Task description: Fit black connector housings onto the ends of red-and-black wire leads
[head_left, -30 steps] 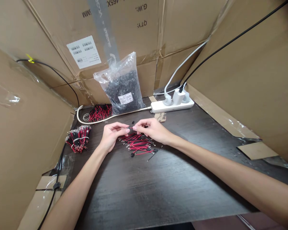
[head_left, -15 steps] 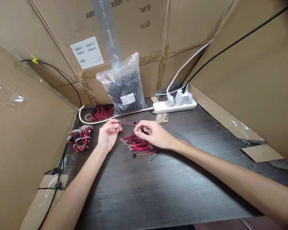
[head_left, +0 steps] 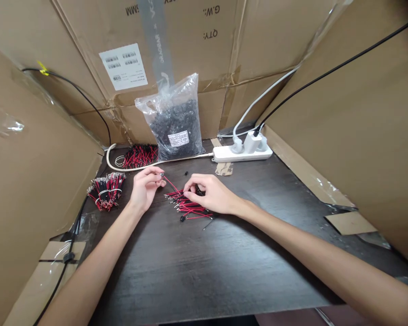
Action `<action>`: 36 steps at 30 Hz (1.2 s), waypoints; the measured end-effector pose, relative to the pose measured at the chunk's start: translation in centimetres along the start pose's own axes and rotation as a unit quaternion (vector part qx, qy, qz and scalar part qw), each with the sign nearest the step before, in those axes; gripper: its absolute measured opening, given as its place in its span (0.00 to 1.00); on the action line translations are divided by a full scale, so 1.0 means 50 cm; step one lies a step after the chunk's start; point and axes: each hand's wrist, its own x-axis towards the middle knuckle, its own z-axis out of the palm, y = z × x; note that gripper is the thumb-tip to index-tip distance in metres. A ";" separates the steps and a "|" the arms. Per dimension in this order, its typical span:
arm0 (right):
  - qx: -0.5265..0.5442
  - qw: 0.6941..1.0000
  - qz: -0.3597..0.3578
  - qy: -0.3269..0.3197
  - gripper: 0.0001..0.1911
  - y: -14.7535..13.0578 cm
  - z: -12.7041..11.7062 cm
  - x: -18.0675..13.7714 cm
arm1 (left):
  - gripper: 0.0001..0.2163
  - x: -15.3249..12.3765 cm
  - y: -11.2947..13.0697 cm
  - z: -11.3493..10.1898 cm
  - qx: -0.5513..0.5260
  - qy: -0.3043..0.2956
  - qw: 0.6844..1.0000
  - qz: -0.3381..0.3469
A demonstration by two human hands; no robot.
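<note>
My left hand (head_left: 143, 188) pinches the end of a thin red wire (head_left: 170, 183) that slants down to a loose pile of red and black wires (head_left: 187, 208) on the dark table (head_left: 204, 271). My right hand (head_left: 209, 192) rests over that pile with its fingertips curled down onto the wires; whether they grip one I cannot see. A small black part (head_left: 182, 218) lies at the pile's near edge.
A banded bundle of red-black wires (head_left: 105, 190) lies at the left, another bundle (head_left: 138, 156) behind it. A clear bag of black parts (head_left: 175, 120) leans on the cardboard wall. A white power strip (head_left: 243, 151) sits at the back right. Cardboard walls enclose three sides.
My hands have parted: the left drew the red wire to the left, and the right dropped onto the wire pile.
</note>
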 end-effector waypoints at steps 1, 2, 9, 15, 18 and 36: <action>0.008 1.000 0.009 0.000 0.05 0.000 -0.001 0.001 | 0.06 0.002 0.009 -0.002 0.022 0.000 1.000 0.009; 0.016 1.000 0.021 0.000 0.06 -0.001 -0.001 0.001 | 0.06 0.006 0.020 -0.005 0.048 0.004 0.999 0.020; 0.070 0.994 0.081 -0.010 0.08 -0.003 -0.005 0.002 | 0.04 0.126 0.121 -0.039 0.338 0.132 0.926 0.099; 0.123 0.987 0.102 0.000 0.11 0.012 -0.004 0.006 | 0.07 0.229 0.134 -0.035 0.592 0.101 0.787 0.142; 0.146 0.983 0.108 0.004 0.11 0.021 -0.002 0.011 | 0.12 0.224 0.125 -0.022 0.631 0.103 0.751 0.164; -0.014 0.984 0.084 0.156 0.10 0.028 -0.015 0.009 | 0.09 -0.029 -0.015 0.015 0.556 -0.127 0.813 0.117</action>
